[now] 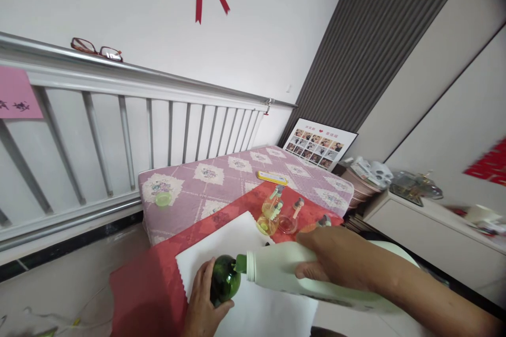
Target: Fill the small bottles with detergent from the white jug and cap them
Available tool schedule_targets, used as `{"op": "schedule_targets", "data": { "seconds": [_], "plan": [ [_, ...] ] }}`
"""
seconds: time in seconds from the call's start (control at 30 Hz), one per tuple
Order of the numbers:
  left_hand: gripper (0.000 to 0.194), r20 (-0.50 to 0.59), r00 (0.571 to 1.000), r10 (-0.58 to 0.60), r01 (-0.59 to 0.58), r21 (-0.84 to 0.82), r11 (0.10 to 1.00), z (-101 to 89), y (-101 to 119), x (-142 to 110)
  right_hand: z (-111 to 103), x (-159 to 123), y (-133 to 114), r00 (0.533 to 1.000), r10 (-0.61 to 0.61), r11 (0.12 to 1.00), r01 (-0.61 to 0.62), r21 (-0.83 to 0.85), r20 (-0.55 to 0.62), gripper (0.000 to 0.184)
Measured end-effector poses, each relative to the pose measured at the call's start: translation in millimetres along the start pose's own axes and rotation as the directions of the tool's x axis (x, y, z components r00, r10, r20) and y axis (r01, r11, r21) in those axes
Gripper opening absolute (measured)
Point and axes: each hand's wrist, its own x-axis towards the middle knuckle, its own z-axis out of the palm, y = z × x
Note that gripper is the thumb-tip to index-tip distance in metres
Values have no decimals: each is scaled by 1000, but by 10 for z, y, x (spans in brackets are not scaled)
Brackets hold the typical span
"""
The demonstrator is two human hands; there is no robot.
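Observation:
My left hand [205, 295] is wrapped round a dark green glass bottle [225, 281] above a white sheet [221, 239]. In my right hand [328, 258] lies a large pale green jug [276, 268], tipped on its side with its neck toward the left. Its darker green spout [241, 264] meets the mouth area of the green bottle; whether liquid flows I cannot tell. Just beyond the jug stand several small clear spray bottles [288, 221], some with yellowish liquid. A pale green cap [163, 199] lies at the table's left end.
A red cloth [158, 268] covers part of the purple patterned tablecloth [221, 174]. Near the back lies a yellow-edged case [272, 177]. White railing [158, 126] runs behind, with glasses [97, 50] on top. A photo board [318, 142] leans at the far end; a cabinet [430, 226] stands right.

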Motion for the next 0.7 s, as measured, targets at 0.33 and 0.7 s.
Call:
{"op": "schedule_targets", "data": {
  "seconds": [0.33, 0.7],
  "plan": [
    [91, 7, 1000, 2, -2, -14, 1000, -22, 24, 0, 22, 28, 21, 1000, -1, 1000, 1, -10, 4, 27],
    [94, 131, 991, -33, 39, -46, 998, -64, -25, 69, 31, 37, 50, 1000, -3, 1000, 3, 0, 29, 28]
  ]
}}
